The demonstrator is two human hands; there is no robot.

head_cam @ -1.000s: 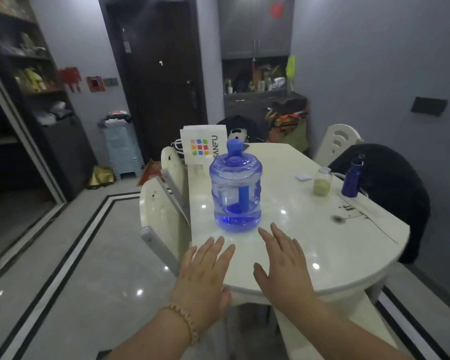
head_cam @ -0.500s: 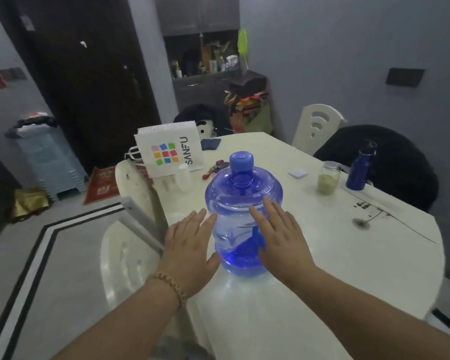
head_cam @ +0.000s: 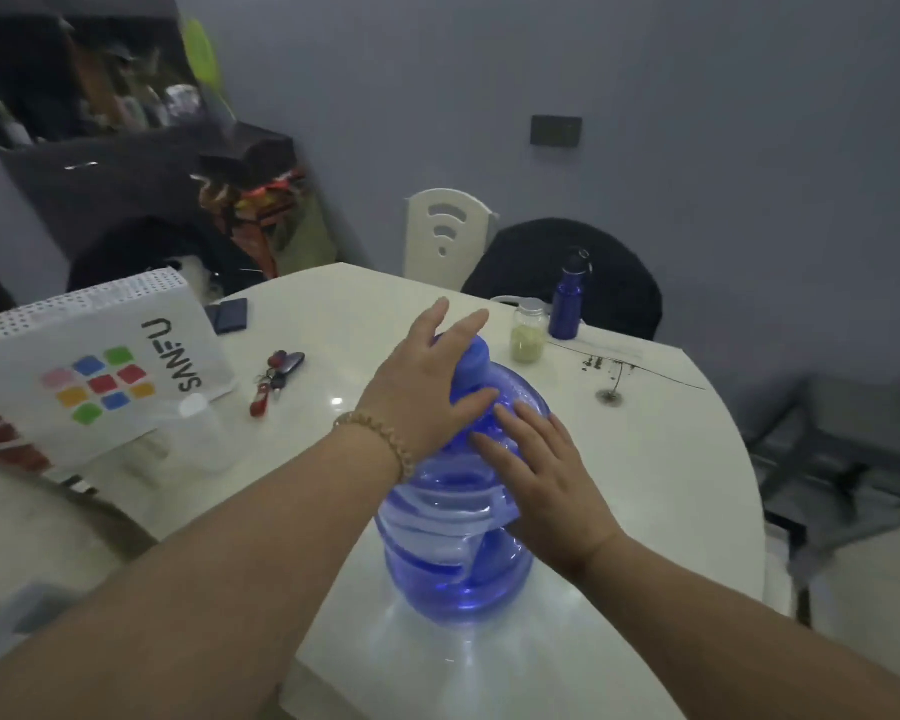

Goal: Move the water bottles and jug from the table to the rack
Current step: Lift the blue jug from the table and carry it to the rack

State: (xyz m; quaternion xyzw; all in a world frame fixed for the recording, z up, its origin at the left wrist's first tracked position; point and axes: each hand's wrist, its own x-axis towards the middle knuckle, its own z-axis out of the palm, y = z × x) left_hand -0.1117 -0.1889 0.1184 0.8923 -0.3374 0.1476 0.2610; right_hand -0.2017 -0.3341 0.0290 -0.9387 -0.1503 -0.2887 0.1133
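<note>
A large blue translucent water jug (head_cam: 458,563) stands upright on the white table (head_cam: 671,459), near its front edge. My left hand (head_cam: 422,392) is over the jug's neck and blue cap, thumb curled round the neck. My right hand (head_cam: 541,475) lies flat against the jug's shoulder and right side, its thumb hidden. A small dark-blue metal bottle (head_cam: 567,309) stands at the table's far right edge, with a lidded glass jar (head_cam: 529,335) beside it. A clear plastic bottle with a white cap (head_cam: 198,433) stands at the left, in front of the paper bag.
A white paper bag with coloured squares (head_cam: 100,366) stands at the table's left. Keys (head_cam: 276,376) and a dark wallet (head_cam: 230,314) lie behind the jug. A white chair (head_cam: 445,231) and a black-draped chair (head_cam: 619,283) stand beyond. A dark metal frame (head_cam: 827,459) stands right of the table.
I have come closer to the table. My left hand rose from the jug's left side onto its neck and cap, and my right hand settled on its shoulder.
</note>
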